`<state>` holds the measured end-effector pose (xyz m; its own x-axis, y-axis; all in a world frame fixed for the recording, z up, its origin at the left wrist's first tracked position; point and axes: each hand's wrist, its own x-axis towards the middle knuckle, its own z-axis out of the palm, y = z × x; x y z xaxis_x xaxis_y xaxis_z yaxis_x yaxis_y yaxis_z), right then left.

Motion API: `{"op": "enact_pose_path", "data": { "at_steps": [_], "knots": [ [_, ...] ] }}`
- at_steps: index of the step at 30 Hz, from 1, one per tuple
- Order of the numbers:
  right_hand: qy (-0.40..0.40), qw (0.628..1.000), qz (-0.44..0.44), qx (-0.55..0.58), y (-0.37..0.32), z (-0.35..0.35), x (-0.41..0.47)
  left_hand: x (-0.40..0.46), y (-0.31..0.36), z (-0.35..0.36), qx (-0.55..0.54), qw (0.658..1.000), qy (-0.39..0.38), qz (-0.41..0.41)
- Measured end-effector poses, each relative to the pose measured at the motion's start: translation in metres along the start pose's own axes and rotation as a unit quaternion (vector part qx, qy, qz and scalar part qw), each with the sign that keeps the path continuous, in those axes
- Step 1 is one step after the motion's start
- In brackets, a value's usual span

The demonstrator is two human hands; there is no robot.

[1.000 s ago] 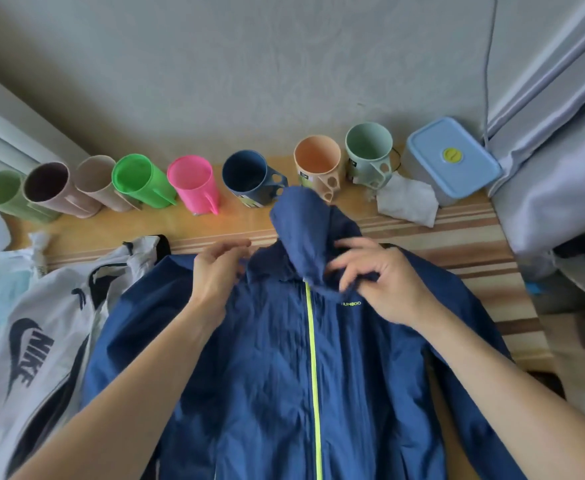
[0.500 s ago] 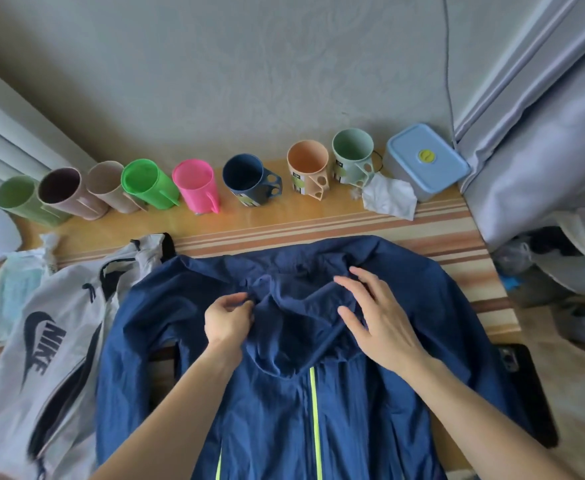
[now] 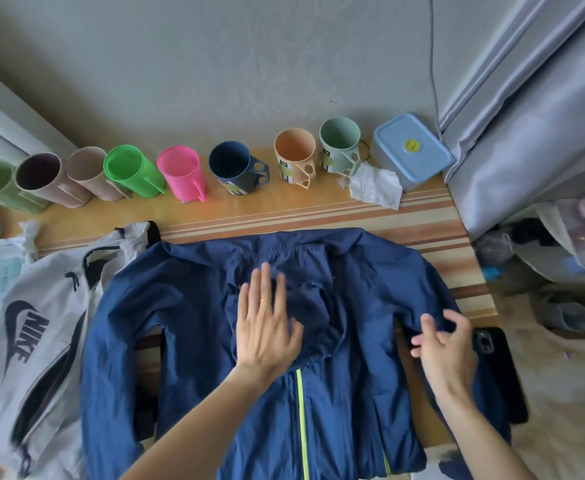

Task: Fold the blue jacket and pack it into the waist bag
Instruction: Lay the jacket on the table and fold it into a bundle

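The blue jacket (image 3: 187, 306) lies front-up on the wooden table, its yellow-green zipper (image 3: 301, 420) running toward me. The hood is folded down over the chest. My left hand (image 3: 267, 323) lies flat, palm down, on the folded hood with fingers spread. My right hand (image 3: 447, 344) hovers at the jacket's right sleeve near the shoulder, fingers apart and curled, gripping nothing that I can see. A grey and black Nike waist bag (image 3: 31, 344) lies to the left, partly under the jacket's left sleeve.
Several coloured mugs (image 3: 180, 174) stand in a row along the wall at the table's back. A blue-lidded box (image 3: 412, 150) and a crumpled tissue (image 3: 374, 185) sit at the back right. A black phone (image 3: 495, 372) lies by the right edge. A curtain (image 3: 533, 116) hangs on the right.
The hood went from standing up to folded down on the chest. My left hand flattened onto it. My right hand moved off the hood, right toward the sleeve.
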<state>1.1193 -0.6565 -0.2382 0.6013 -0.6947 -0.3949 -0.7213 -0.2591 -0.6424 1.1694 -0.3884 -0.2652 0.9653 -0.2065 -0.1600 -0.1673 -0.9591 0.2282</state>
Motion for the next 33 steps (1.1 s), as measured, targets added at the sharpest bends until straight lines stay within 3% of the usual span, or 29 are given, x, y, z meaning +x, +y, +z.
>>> {"op": "enact_pose_path", "data": {
  "at_steps": [2, 5, 8, 15, 16, 18, 20, 21, 22, 23, 25, 27, 28, 29, 30, 31, 32, 33],
  "knots": [
    [-0.02, 0.971, 0.179, 0.155, 0.005, 0.001, 0.0, 0.003, 0.017, 0.002, -0.024, 0.995, 0.047, 0.079],
    [-0.058, 0.895, 0.343, 0.278, 0.007, 0.01, 0.003, 0.013, 0.028, 0.016, 0.014, 0.991, -0.093, 0.093],
    [-0.068, 0.854, 0.378, 0.35, -0.001, 0.017, 0.014, 0.023, 0.033, 0.027, 0.077, 0.977, -0.188, 0.066],
    [-0.03, 0.761, 0.4, 0.509, -0.023, 0.015, 0.05, 0.026, 0.043, 0.026, 0.069, 0.975, -0.204, 0.05],
    [-0.001, 0.769, 0.379, 0.515, -0.026, 0.012, 0.052, 0.027, 0.042, 0.024, 0.063, 0.974, -0.21, 0.053],
    [0.117, 0.833, 0.281, 0.462, -0.036, 0.006, 0.052, 0.03, 0.039, 0.02, 0.026, 0.974, -0.218, 0.053],
    [0.257, 0.924, 0.068, 0.275, -0.049, 0.004, 0.043, 0.031, 0.036, 0.013, -0.061, 0.974, -0.212, 0.045],
    [0.298, 0.938, -0.081, 0.155, -0.057, 0.004, 0.035, 0.03, 0.035, 0.006, -0.124, 0.972, -0.194, 0.037],
    [0.306, 0.921, -0.234, 0.049, -0.064, 0.006, 0.024, 0.03, 0.033, 0.0, -0.195, 0.966, -0.17, 0.019],
    [0.283, 0.882, -0.376, -0.036, -0.071, 0.011, 0.01, 0.027, 0.03, -0.008, -0.275, 0.951, -0.144, -0.013],
    [0.217, 0.764, -0.586, -0.163, -0.083, 0.032, -0.02, 0.023, 0.022, -0.023, -0.454, 0.876, -0.095, -0.132],
    [0.124, 0.637, -0.697, -0.305, -0.078, 0.061, -0.045, 0.019, 0.005, -0.038, -0.615, 0.746, -0.037, -0.253],
    [0.082, 0.585, -0.723, -0.357, -0.066, 0.075, -0.05, 0.018, -0.007, -0.043, -0.683, 0.664, -0.007, -0.303],
    [0.031, 0.571, -0.726, -0.381, -0.053, 0.083, -0.05, 0.016, -0.019, -0.047, -0.729, 0.593, 0.017, -0.342],
    [-0.037, 0.57, -0.711, -0.41, -0.041, 0.086, -0.047, 0.013, -0.03, -0.048, -0.748, 0.551, 0.039, -0.369],
    [-0.079, 0.567, -0.679, -0.46, -0.028, 0.087, -0.043, 0.008, -0.037, -0.052, -0.741, 0.552, 0.058, -0.378],
    [-0.099, 0.563, -0.643, -0.509, -0.018, 0.084, -0.042, 0.001, -0.042, -0.051, -0.713, 0.591, 0.074, -0.369],
    [-0.113, 0.564, -0.611, -0.545, -0.011, 0.081, -0.039, -0.008, -0.042, -0.051, -0.661, 0.663, 0.089, -0.341]
  ]
}}
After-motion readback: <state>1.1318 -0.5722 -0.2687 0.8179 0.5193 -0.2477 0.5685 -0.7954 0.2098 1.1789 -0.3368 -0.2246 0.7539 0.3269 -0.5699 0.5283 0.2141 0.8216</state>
